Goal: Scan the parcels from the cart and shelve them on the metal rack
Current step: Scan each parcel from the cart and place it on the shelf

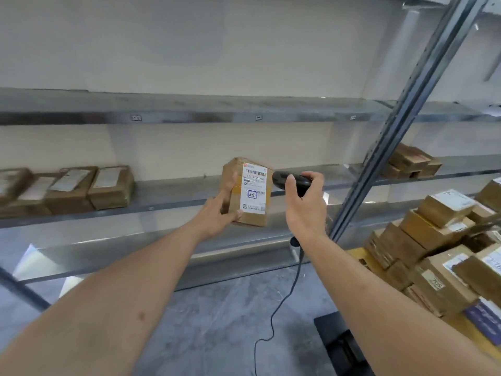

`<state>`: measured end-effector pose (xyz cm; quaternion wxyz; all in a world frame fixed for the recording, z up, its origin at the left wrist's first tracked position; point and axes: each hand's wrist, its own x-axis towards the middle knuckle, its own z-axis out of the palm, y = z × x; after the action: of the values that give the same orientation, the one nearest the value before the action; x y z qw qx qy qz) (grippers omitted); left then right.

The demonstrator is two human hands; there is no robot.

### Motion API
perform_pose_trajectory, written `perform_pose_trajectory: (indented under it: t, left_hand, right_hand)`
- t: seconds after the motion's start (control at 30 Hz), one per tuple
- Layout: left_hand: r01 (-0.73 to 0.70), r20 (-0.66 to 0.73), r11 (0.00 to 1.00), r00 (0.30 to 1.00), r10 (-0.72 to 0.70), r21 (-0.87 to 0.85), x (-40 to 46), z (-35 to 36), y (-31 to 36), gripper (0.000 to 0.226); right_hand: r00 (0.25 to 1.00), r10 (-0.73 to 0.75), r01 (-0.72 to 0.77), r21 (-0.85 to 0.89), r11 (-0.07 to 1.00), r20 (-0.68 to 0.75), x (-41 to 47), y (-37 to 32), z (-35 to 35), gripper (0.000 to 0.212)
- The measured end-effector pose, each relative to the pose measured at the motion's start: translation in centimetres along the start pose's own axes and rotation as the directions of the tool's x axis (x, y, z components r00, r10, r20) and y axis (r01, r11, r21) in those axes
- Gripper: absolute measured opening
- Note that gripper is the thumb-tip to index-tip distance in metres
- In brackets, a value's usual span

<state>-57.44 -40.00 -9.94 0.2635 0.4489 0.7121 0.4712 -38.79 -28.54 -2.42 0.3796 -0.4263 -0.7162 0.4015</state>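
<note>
Two bare forearms reach up from the bottom of the frame toward the centre. At the lower right, a heap of brown parcels with white labels fills the cart, of which only a yellow edge shows. A black cord trails from below the right wrist down across the grey floor to the bottom edge.

Just right of centre, the right hand curls its fingers and thumb round a black scanner, whose head points left at the parcel beside it. Left of it, the left hand holds one brown parcel upright, fingers laid along its left side and thumb hooked under its lower front edge. This parcel's white label faces the camera, with barcodes and a handwritten mark in a blue box. It is held in front of the middle shelf of the metal rack; whether it touches the shelf cannot be told.

On that shelf at the centre left, a row of flat brown parcels lies label-up, touching one another. Further right, beyond the slanting perforated upright, a small stack of boxes sits on the same level. Higher up, an upper shelf crosses the frame, backed by a pale wall.
</note>
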Motion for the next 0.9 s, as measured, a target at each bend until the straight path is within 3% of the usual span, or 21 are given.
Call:
perform_pose_trajectory:
  t: [0.47,0.9]
  left_hand:
    - [0.265,-0.122,0.953,0.951,-0.283,-0.145,4.5,-9.5,-10.3,0.094]
    - [0.452,-0.242,0.862,0.831,-0.501,-0.229,11.6,-18.4,-17.6,0.088]
  right_hand:
    - [0.963,0.003,-0.023,0.071,0.997,0.271,7.4,-0.2,18.3,0.034]
    - [0.877,0.028,-0.052,0.038,0.998,0.479,15.3,1.1,34.1,0.032]
